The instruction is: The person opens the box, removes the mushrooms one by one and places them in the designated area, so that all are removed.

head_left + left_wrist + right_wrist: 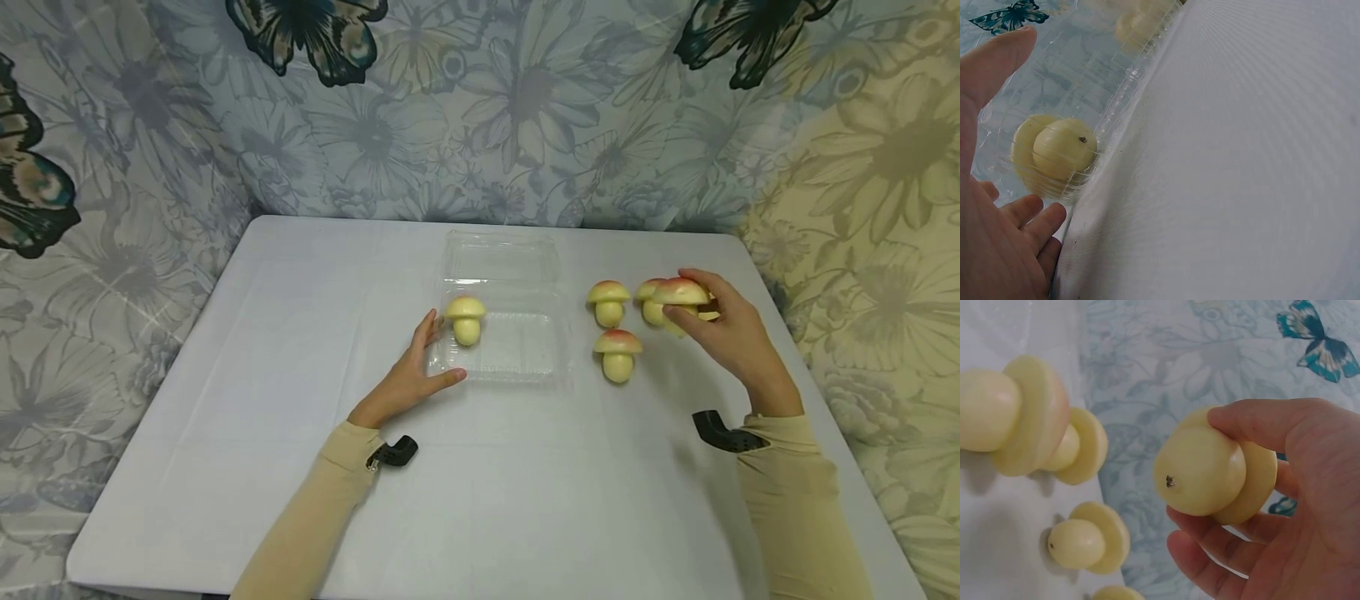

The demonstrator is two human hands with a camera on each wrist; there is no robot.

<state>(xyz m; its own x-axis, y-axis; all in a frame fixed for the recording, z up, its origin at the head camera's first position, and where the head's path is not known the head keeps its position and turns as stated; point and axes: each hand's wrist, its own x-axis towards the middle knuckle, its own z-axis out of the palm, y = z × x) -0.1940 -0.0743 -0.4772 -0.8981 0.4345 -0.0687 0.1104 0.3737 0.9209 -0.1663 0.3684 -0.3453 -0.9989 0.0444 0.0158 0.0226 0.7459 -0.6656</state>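
A clear plastic container (517, 375) lies with its lid folded back on the table. At its left end stands a pale yellow toy mushroom (467, 323), seen through the plastic in the left wrist view. My left hand (408, 375) is at the container's left side, thumb and fingers spread around that corner; whether they press the plastic is unclear. With thumb and fingers my right hand (731, 342) grips another mushroom (1200, 472) by its cap and stem, lifted above the table at the right. Several more mushrooms stand close by, partly hidden behind the held one.
Left of my right hand are a red-tinged mushroom (618, 356) and a yellowish one (608, 302). The white table (525, 500) meets a wall of flowered fabric (525, 117) at the back. Black wrist mounts (727, 435) sit on both sleeves.
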